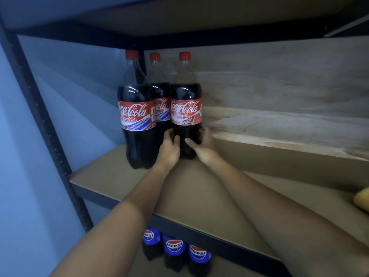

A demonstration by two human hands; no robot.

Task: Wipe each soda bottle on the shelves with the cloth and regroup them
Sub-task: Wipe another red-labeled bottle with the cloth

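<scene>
Three large Coca-Cola bottles with red caps stand upright at the back left of the brown shelf (111, 176). My left hand (169, 145) and my right hand (201, 143) both grip the lower body of the right bottle (186, 108), one on each side. The left bottle (135, 114) stands nearer the shelf's front, and the middle bottle (160, 100) is partly hidden behind the other two. A yellow cloth (362, 198) lies on the shelf at the right edge of view, mostly cut off.
Three Pepsi bottles (174, 250) with blue labels stand on the shelf below. A black metal upright (40, 108) runs down the left side. A wooden board (279, 116) lines the back right. The upper shelf (179, 21) hangs close above the caps.
</scene>
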